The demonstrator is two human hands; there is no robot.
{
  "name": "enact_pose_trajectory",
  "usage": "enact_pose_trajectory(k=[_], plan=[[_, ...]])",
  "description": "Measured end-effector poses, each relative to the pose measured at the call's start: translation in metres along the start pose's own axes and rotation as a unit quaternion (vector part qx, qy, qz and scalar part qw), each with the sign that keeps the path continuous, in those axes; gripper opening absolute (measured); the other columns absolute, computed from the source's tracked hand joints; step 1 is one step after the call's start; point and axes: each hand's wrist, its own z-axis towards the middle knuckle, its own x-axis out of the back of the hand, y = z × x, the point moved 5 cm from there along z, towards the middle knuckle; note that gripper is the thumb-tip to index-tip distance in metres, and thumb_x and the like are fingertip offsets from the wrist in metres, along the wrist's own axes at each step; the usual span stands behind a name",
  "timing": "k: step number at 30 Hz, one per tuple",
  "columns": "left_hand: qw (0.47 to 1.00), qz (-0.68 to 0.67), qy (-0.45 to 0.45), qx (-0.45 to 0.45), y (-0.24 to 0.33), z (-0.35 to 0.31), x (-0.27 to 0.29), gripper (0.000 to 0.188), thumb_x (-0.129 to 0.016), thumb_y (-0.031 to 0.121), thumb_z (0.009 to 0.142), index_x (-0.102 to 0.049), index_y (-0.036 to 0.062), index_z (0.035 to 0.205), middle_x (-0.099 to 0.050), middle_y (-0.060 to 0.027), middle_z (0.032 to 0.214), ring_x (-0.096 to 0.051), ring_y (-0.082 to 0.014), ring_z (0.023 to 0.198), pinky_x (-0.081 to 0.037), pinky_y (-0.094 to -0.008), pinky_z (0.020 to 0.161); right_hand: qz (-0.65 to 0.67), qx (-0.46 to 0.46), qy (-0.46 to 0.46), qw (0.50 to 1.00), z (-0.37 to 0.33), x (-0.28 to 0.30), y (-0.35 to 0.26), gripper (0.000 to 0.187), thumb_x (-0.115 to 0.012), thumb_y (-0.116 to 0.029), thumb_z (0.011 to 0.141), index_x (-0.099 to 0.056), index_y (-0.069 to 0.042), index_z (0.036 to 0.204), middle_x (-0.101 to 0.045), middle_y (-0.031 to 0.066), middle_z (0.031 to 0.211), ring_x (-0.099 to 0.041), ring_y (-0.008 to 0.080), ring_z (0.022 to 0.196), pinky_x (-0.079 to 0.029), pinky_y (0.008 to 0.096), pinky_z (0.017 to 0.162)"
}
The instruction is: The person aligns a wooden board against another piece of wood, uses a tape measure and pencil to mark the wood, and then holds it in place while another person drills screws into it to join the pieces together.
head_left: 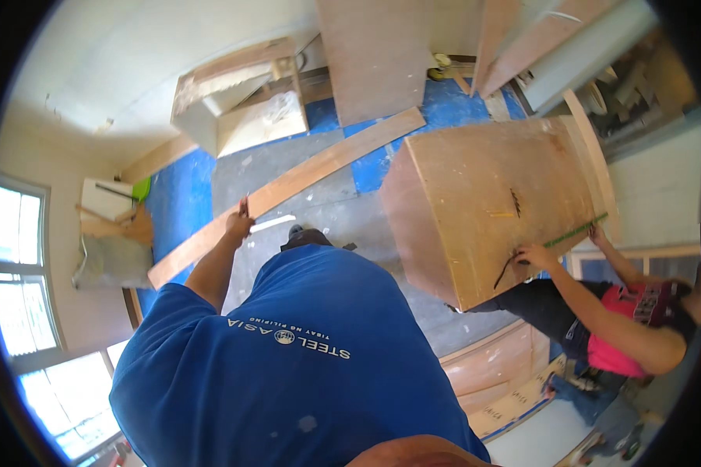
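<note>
My left hand (240, 221) is closed around the edge of a long, narrow wooden board (319, 170). The board runs at a slant over the floor, from low on the left up to the far middle. A thin white strip (274, 222) lies just right of that hand. My right hand is out of sight; my blue shirt fills the lower middle.
On the right stands a large plywood box (491, 179) with a pencil (500, 214) on top. A co-worker's hands (536, 255) hold a thin green strip (575, 233) across it. An open wooden cabinet (261, 128) and a tall plywood panel (375, 58) stand behind, near blue floor sheeting (181, 183).
</note>
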Motion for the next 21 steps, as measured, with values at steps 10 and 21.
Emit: enact_pose_trajectory(k=[10, 21], plan=[[0.992, -0.068, -0.081, -0.064, 0.028, 0.044, 0.025, 0.02, -0.071, 0.018, 0.073, -0.055, 0.0059, 0.074, -0.056, -0.0058, 0.063, -0.052, -0.0142, 0.052, -0.039, -0.0314, 0.045, -0.001, 0.122, -0.087, 0.989, 0.019, -0.097, -0.197, 0.017, -0.054, -0.028, 0.095, -0.061, -0.013, 0.102, -0.061, 0.0018, 0.08, -0.056, 0.0147, 0.061, -0.047, 0.0282, 0.054], [0.984, 0.029, -0.026, 0.172, -0.182, 0.086, 0.143, 0.028, -0.07, 0.023, 0.071, -0.064, -0.0034, 0.078, -0.057, -0.0119, 0.063, -0.056, -0.0255, 0.048, -0.043, -0.0385, 0.042, -0.203, 0.312, -0.058, 0.926, -0.103, -0.304, -0.377, 0.02, -0.058, -0.024, 0.091, -0.061, -0.01, 0.104, -0.064, 0.0037, 0.091, -0.063, 0.0162, 0.076, -0.049, 0.0295, 0.061]])
